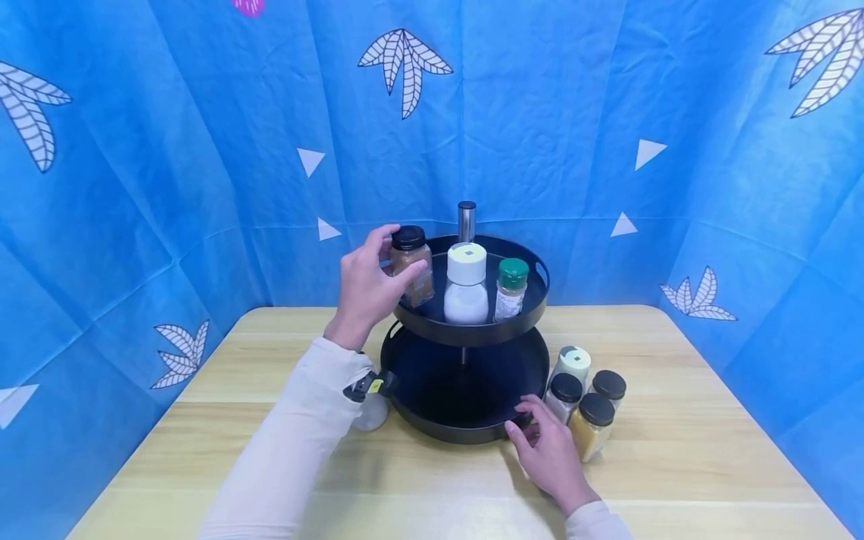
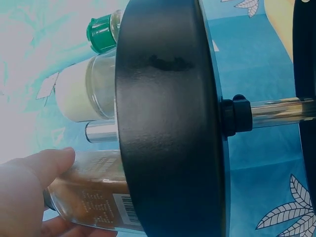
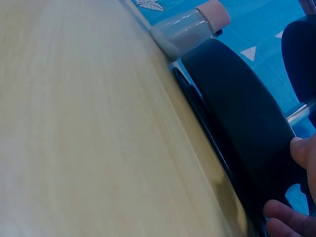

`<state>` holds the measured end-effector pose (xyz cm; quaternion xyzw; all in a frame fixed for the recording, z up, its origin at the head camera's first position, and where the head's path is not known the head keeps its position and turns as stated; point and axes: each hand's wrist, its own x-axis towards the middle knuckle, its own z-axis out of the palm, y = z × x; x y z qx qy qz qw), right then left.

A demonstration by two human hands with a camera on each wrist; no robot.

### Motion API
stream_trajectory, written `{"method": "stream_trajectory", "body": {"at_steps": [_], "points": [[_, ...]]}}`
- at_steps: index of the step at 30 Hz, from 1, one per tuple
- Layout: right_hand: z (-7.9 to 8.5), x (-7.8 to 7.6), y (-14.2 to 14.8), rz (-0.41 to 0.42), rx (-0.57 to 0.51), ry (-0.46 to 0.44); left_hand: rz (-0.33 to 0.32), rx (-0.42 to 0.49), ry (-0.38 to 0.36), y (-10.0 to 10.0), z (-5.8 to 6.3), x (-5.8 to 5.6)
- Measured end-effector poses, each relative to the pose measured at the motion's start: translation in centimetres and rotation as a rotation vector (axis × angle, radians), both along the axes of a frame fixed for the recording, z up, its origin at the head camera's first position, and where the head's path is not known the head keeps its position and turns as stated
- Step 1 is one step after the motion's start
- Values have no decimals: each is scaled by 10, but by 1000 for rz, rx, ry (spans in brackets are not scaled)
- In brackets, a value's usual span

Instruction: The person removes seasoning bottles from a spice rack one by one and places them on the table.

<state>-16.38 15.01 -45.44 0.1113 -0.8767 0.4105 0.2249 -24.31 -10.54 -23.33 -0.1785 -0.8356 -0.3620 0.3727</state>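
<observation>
My left hand [image 1: 374, 281] grips a brown spice jar with a black lid [image 1: 409, 259] at the left side of the upper tray [image 1: 466, 334] of a black two-tier stand. In the left wrist view, the jar's barcode label [image 2: 127, 208] faces the camera, its base by the tray wall. A white-capped jar of white powder [image 1: 466, 289] and a green-capped spice bottle [image 1: 511, 289] stand on the upper tray. Low at the front right, my right hand [image 1: 550, 454] is at the rim of the lower tray [image 1: 445, 433], fingers loosely bent.
Right of the stand, several jars are grouped on the wooden table [image 1: 675, 450], including a yellow spice jar [image 1: 589, 431]. A pink-capped jar [image 3: 185, 34] stands left of the stand, partly behind the left wrist in the head view. Blue patterned cloth [image 1: 560, 112] hangs around the table.
</observation>
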Motion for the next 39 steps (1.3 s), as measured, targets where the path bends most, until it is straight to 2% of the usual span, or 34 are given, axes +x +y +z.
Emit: {"method": "stream_trajectory", "body": {"at_steps": [5,16,24,39], "points": [[1,-1,0,-2,1,5,1,-4,31,-1,3,1],[0,-1,-2,-6,5,3,18,-19,28,-2,10,6],[-2,-1,-1,-5,3,7,19,-36,53,-3,14,8],[-3,-1,0,-5,-1,-4,23,-33,69,-9,16,11]]}}
